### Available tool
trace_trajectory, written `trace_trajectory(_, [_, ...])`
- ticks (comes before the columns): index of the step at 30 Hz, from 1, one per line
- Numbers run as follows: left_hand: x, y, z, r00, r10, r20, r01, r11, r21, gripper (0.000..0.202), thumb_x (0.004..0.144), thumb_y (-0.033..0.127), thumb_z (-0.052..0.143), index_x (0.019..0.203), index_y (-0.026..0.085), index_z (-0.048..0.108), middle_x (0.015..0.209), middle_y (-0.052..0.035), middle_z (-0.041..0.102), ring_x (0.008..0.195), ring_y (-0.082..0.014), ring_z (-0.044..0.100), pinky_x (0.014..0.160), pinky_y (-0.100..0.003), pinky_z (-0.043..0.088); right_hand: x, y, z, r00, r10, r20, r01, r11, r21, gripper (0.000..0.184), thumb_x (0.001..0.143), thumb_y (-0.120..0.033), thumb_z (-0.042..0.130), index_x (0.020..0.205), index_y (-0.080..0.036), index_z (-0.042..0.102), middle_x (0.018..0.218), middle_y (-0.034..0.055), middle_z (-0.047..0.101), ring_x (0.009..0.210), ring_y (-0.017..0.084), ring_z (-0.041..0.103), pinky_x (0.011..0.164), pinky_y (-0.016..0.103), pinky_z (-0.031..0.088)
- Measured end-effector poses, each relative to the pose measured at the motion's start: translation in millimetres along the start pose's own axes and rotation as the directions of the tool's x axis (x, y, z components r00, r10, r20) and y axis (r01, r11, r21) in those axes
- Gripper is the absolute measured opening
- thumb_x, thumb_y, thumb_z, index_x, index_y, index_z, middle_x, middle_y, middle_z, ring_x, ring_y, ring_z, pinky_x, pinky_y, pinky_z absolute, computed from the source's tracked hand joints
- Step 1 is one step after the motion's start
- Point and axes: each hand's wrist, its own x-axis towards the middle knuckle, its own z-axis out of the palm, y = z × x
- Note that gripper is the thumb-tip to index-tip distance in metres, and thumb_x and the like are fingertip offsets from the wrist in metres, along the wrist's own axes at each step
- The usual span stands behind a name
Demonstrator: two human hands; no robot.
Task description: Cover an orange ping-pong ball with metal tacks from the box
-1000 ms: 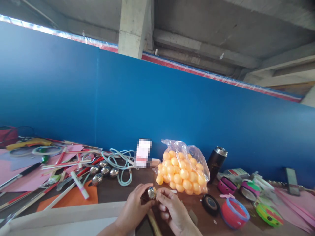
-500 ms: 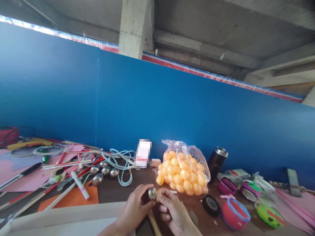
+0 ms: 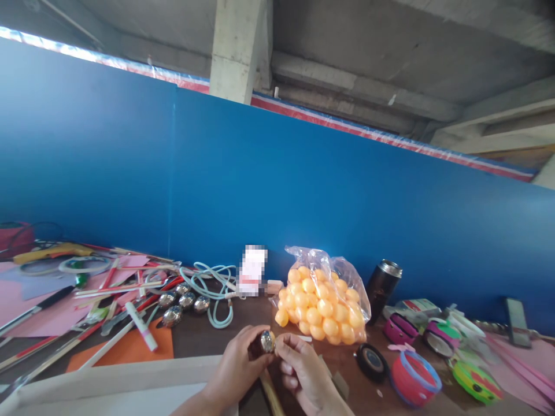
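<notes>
My left hand (image 3: 236, 365) holds a shiny silver ball (image 3: 267, 341) between thumb and forefinger, low in the middle of the view. Close against the ball's right side, my right hand (image 3: 301, 364) is closed in a pinch; what its fingertips hold is too small to make out. A wooden stick (image 3: 272, 394) lies below and between the hands. Several similar silver balls (image 3: 186, 300) sit in a cluster to the left. Beyond my right hand stands a clear plastic bag (image 3: 323, 306) full of orange-yellow balls.
Pens, strips and a marker (image 3: 141, 327) crowd the left, with orange paper (image 3: 130, 352). A pale cord (image 3: 221, 289) lies by a blurred-out phone (image 3: 252, 270). Rightward are black tape (image 3: 371, 362), a dark flask (image 3: 384, 289) and small coloured pouches (image 3: 416, 375). A blue partition (image 3: 277, 190) rises behind.
The silver ball has shifted very slightly left in my left hand's fingers. Both hands stay in nearly the same place, and the things on the table have not moved.
</notes>
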Motion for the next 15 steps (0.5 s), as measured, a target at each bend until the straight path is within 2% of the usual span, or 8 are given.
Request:
trace_trajectory(6, [1.0,-0.5,0.3,1.000,0.003,-0.001,-0.003,1.000,-0.012,0.041,0.066,0.012,0.066,0.106,0.024,0.067,0.097,-0.0032,0.070,0.090,-0.0202,0.065,0.080,-0.028,0.050,0.7,1.8,-0.7,1.000,-0.004,0.010,0.003,1.000,0.019,0.031,0.067,-0.033,0.077,0.075,-0.015,0.053,0.058,-0.0082,0.041,0.047,0.000,0.028,0.044,0.017,0.011])
trace_trajectory(15, [1.0,-3.3,1.7,1.000,0.006,-0.009,-0.006,1.000,-0.003,0.039,0.067,0.013,0.066,0.105,0.023,0.067,0.099,-0.0044,0.070,0.094,-0.0207,0.065,0.084,-0.029,0.050,1.6,4.1,0.4,1.000,-0.018,0.012,0.018,1.000,0.023,0.032,0.067,-0.034,0.077,0.075,-0.015,0.053,0.057,-0.0087,0.042,0.046,0.000,0.028,0.043,0.017,0.015])
